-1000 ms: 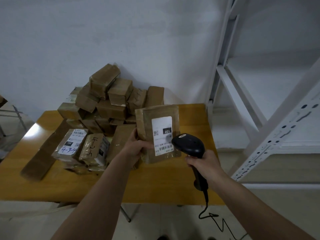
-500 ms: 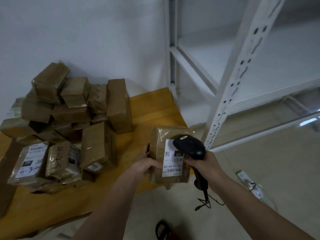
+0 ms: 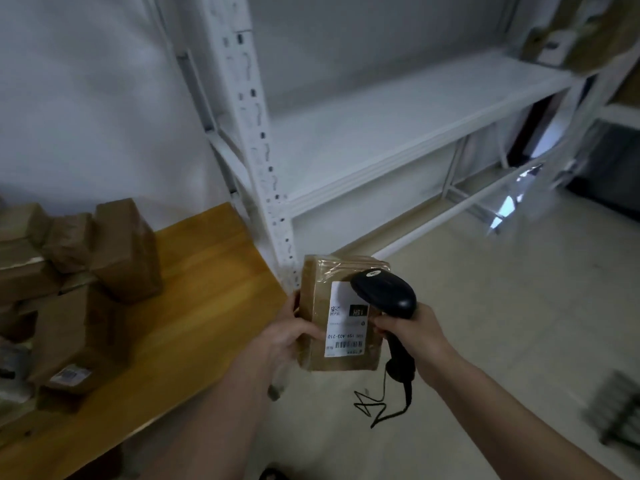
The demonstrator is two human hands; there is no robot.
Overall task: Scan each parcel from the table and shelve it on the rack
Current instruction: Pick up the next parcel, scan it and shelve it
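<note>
Since the earlier frame the view has turned away from the table (image 3: 214, 271) toward the rack (image 3: 415, 109), and the parcel pile (image 3: 79, 271) now sits at the far left, no longer in the middle.

Taking the rack as the landmark: its white shelf is above and behind the hands, with its perforated post just above the held parcel. The table stands left of this post, touching or almost touching it. The parcel (image 3: 341, 313) is in the air below the post, off the table edge, with its white label facing up.

This parcel looks light and rather stiff, a flat carton under glossy tape, so I judge it can slip; holding it by the two long edges seems safest.

The left hand (image 3: 291, 337) grasps the parcel's left edge, thumb on top and the other fingers hidden under it. The right hand (image 3: 412, 332) is wrapped around the handle of the black scanner (image 3: 384, 294), whose head covers the label's upper right part. Both forearms reach forward.
</note>
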